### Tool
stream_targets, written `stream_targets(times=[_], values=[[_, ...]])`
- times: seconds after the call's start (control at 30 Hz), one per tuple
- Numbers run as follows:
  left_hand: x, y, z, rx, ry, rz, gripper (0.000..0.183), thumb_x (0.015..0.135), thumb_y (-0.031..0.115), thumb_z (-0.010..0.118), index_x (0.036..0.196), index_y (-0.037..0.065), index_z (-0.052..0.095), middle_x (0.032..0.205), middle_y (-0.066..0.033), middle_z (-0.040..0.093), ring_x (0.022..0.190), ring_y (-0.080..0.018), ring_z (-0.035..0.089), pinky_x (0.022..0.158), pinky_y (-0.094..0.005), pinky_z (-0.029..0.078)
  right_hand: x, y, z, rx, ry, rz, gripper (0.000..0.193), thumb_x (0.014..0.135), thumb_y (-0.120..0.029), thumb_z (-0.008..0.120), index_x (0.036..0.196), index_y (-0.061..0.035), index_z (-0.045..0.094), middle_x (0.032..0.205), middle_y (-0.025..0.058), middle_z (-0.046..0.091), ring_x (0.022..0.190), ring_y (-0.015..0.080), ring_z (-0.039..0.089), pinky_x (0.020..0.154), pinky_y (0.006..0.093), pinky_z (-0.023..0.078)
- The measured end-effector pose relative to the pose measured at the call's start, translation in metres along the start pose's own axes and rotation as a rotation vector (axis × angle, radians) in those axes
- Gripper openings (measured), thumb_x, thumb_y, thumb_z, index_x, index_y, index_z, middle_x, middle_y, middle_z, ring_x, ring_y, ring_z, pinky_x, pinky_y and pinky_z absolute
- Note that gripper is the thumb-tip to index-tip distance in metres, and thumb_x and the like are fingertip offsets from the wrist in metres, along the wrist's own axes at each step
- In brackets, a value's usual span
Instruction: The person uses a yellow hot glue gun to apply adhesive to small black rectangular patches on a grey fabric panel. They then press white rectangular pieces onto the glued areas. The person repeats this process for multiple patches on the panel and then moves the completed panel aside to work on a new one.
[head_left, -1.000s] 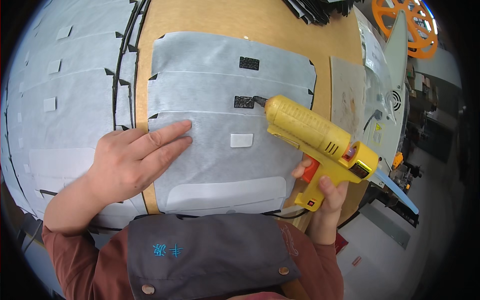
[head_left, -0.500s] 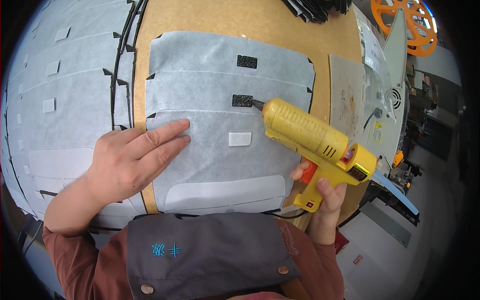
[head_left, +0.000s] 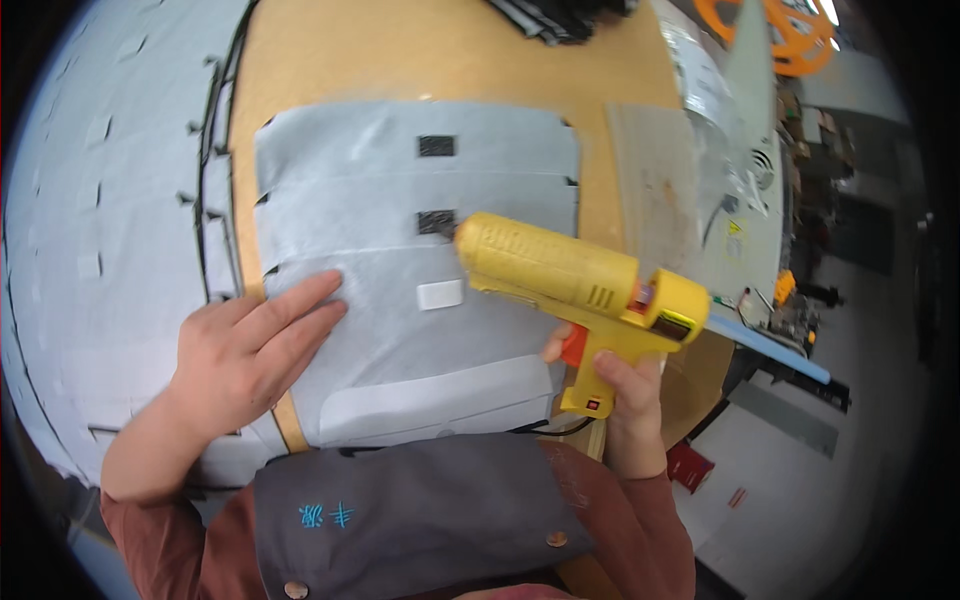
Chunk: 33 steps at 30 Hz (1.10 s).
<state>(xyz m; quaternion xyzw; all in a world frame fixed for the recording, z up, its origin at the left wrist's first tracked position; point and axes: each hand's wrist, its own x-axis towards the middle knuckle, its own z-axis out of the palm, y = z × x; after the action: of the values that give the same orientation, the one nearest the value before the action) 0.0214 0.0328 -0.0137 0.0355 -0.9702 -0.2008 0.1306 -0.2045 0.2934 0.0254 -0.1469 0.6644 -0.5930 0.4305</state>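
Pressing grey sheet onto counter | left hand: fingers straight, slightly parted, grasping nothing | right hand: fingers wrapped round yellow glue gun, nozzle at lower black patch | steady, even squeeze seems best

Far desk: a bare stretch lies beyond the grey sheet, bounded by a black stack.
Left gap: a narrow desk strip, crossed near the person by the left hand.
Middle: open sheet surface between the hands, a white tab in it.
Right side: the glue gun and right hand obstruct.
Behind gun: a blue stick juts rightward.
Near edge: a black cord intrudes.
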Motion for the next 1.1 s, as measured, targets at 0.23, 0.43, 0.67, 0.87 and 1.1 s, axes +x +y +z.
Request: stream_targets(times=[0.23,0.43,0.67,0.87,1.1], values=[[-0.001,0.007,0.0,0.01,0.027,0.007,0.034,0.073,0.003,0.076,0.106,0.009,0.07,0.12,-0.0057,0.07,0.063,-0.0196,0.063,0.055,-0.0311,0.05,-0.002,0.024,-0.055,0.469,0.024,-0.118,0.048,0.095,-0.039,0.057,0.121,0.0011,0.053,0.094,0.0151,0.065,0.085,0.0284,0.068,0.067,0.0316,0.053],[-0.001,0.011,0.004,0.043,0.088,0.035,0.031,0.074,0.001,0.074,0.103,0.01,0.07,0.116,-0.0059,0.071,0.065,-0.0211,0.065,0.056,-0.0312,0.052,0.007,0.03,-0.122,0.747,0.283,-0.198,0.042,0.099,-0.04,0.051,0.115,-0.0014,0.057,0.091,0.0113,0.066,0.08,0.0224,0.068,0.057,0.0285,0.052],[0.001,0.011,0.002,0.002,0.108,0.078,0.034,0.076,0.0,0.072,0.109,0.009,0.068,0.118,-0.0071,0.07,0.069,-0.022,0.068,0.06,-0.0308,0.054,0.022,0.033,-0.139,0.761,0.073,-0.043,0.043,0.099,-0.038,0.05,0.118,-0.0007,0.056,0.099,0.0121,0.066,0.088,0.0255,0.069,0.06,0.0288,0.057],[-0.008,0.038,-0.023,-0.451,0.138,-0.368,0.057,0.078,-0.001,0.064,0.134,0.008,0.053,0.111,-0.0082,0.064,0.065,-0.012,0.054,0.06,-0.0246,0.044,0.019,0.02,-0.127,0.429,0.281,0.076,0.048,0.1,-0.044,0.05,0.12,-0.0007,0.057,0.099,0.013,0.068,0.083,0.0219,0.071,0.058,0.0291,0.057],[-0.02,0.077,-0.032,-1.595,0.032,-0.827,0.074,0.074,-0.008,0.051,0.145,0.01,0.042,0.113,-0.003,0.051,0.09,-0.0074,0.05,0.073,-0.0196,0.041,0.008,0.048,-0.152,-0.495,0.432,-0.004,0.05,0.095,-0.048,0.061,0.087,0.0005,0.069,0.072,0.0101,0.068,0.06,0.0137,0.063,0.053,0.0319,0.047]])
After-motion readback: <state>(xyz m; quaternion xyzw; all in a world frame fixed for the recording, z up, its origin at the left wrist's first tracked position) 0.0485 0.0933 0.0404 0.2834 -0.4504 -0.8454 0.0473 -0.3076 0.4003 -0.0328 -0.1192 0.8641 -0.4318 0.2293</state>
